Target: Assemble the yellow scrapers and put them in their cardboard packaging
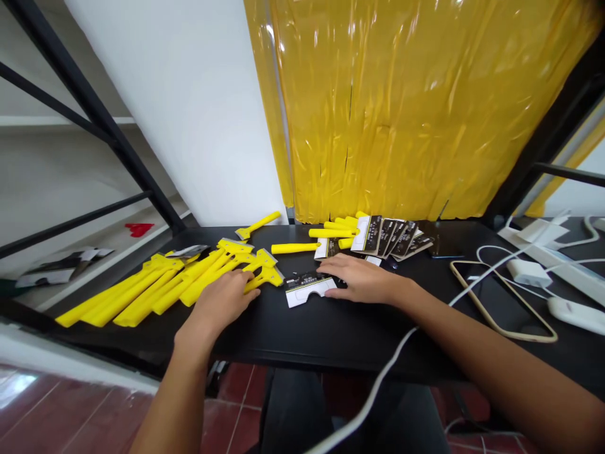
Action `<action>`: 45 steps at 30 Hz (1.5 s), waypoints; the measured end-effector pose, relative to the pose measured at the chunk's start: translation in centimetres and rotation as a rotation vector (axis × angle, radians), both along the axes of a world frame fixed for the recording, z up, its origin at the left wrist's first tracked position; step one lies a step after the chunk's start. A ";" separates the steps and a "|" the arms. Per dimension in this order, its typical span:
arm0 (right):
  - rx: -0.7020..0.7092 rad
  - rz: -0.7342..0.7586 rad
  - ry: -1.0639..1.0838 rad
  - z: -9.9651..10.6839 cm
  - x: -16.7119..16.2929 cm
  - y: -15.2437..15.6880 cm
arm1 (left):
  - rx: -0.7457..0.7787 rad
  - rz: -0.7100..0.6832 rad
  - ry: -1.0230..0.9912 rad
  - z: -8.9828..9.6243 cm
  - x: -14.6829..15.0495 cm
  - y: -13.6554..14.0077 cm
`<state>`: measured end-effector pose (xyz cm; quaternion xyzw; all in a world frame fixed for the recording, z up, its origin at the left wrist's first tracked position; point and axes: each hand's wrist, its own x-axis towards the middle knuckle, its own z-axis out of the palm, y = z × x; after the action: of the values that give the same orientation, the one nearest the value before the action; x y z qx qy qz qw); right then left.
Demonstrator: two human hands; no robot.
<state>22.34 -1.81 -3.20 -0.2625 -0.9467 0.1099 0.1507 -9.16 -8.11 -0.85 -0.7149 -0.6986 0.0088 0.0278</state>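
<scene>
My left hand [225, 295] is closed around the handle of a yellow scraper [270, 275], whose metal-edged head points right. Its palm and lower handle are hidden under my fingers. Facing it, my right hand [362, 277] pinches the right end of a black-and-white printed card [307, 289] with a curved notch in its near edge. The card lies nearly flat, close to the scraper's head. Left of my left hand, several yellow scrapers [142, 287] lie side by side, heads toward the back.
Behind my right hand, several scrapers with cards [366, 234] are heaped. One scraper [259, 225] lies at the back. To the right are a phone [503, 302], a white charger [528, 273] and a power strip [562, 265]. A white cable [392, 362] crosses the black table's [265, 337] front edge.
</scene>
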 end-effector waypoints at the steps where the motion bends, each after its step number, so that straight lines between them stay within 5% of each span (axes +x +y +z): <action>1: -0.002 -0.001 -0.009 -0.1 0.0 0.1 | -0.011 -0.005 -0.010 -0.3 -0.3 -0.1; 10: 0.069 -0.020 0.122 0.6 0.0 0.1 | 0.019 -0.047 -0.062 1.9 -1.1 -1.7; 16: -0.028 -0.003 0.217 0.9 -0.3 -0.1 | 0.223 -0.020 -0.032 4.2 0.6 -2.1; 20: -0.468 0.039 0.416 1.0 -1.0 -0.6 | 0.493 -0.238 -0.298 3.5 6.0 -0.8; 23: -0.900 0.060 0.703 1.6 -1.2 -0.9 | 0.526 -0.400 -0.352 2.2 10.0 0.4; 26: -1.081 0.004 0.980 2.1 -0.8 -0.5 | 0.627 -0.466 -0.328 1.7 11.8 1.5; 30: -1.099 -0.152 1.057 2.3 0.2 0.8 | 0.705 -0.559 -0.260 1.6 11.9 1.3; 33: -1.030 -0.278 1.180 2.4 0.9 1.6 | 0.759 -0.434 -0.287 0.2 11.4 -0.5; 39: -0.924 -0.385 1.351 3.6 2.4 2.1 | 0.394 -0.280 -0.176 -3.9 9.8 -3.1; 45: -0.900 -0.399 1.309 3.7 2.3 1.9 | 0.342 -0.283 -0.275 -3.4 9.0 -2.6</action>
<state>24.68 0.07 0.52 -0.3441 -0.4681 0.5813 0.5697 -0.15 -10.73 -4.28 -0.7850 -0.5801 -0.2108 0.0542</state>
